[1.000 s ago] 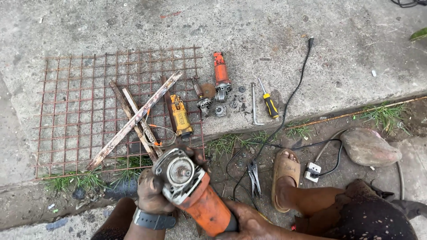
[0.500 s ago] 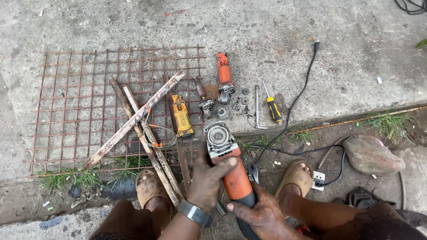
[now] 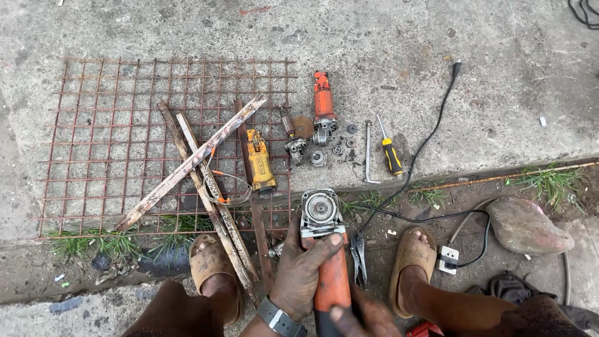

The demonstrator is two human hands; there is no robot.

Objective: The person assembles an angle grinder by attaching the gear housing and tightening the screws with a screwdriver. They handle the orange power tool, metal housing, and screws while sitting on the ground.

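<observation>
Currently, everything placed relative to the orange angle grinder (image 3: 324, 262):

1. Grinder sits low in the head view, between the two sandalled feet, gear head pointing away from the person, round spindle face up.
2. Left hand (image 3: 299, 271) is wrapped around the grinder's body just behind the gear head, fingers closed across the front.
3. Right hand (image 3: 359, 315) grips the tail end of the same grinder body at the bottom edge; partly cut off, but the thumb is on the housing.
4. Pliers (image 3: 357, 256) lie on the ground just right of the grinder.
5. Black power cable (image 3: 430, 140) runs up and away to the right of the grinder, plug end on the concrete slab (image 3: 437, 50).
6. Beyond the grinder head: a second orange grinder body (image 3: 323, 103), small loose parts (image 3: 340, 150), a yellow-handled screwdriver (image 3: 390, 153).
7. Up and left of the grinder: a yellow motor part (image 3: 261, 162), rusty steel mesh (image 3: 112, 125) with rusty flat bars (image 3: 187, 165) lying across it.
8. Grey stone (image 3: 527, 224) well to the right, white socket block (image 3: 448, 259) nearer.
</observation>
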